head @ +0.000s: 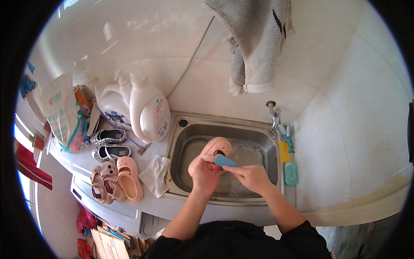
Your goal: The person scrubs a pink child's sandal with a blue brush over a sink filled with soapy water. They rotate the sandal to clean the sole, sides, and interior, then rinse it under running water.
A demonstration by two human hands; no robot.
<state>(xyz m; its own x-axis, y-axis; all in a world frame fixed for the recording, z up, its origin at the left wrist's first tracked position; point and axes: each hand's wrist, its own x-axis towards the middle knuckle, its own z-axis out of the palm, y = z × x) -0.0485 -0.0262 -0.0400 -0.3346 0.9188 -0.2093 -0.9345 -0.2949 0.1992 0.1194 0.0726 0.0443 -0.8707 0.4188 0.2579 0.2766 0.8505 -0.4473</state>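
Note:
Over a stainless steel sink holding cloudy, sudsy water, my left hand holds a pink clog from below, its toe pointing away from me. My right hand grips a blue-backed brush against the clog's strap area; the bristles are hidden. A matching pink clog stands on the counter to the left, beside a pair of pink sandals. Behind those are dark-lined glittery flats. A white cloth lies at the sink's left edge.
Large white detergent bottles and a plastic bag stand at the back left. A metal faucet rises at the back right, near brushes, a yellow item and a teal soap dish. A grey towel hangs above.

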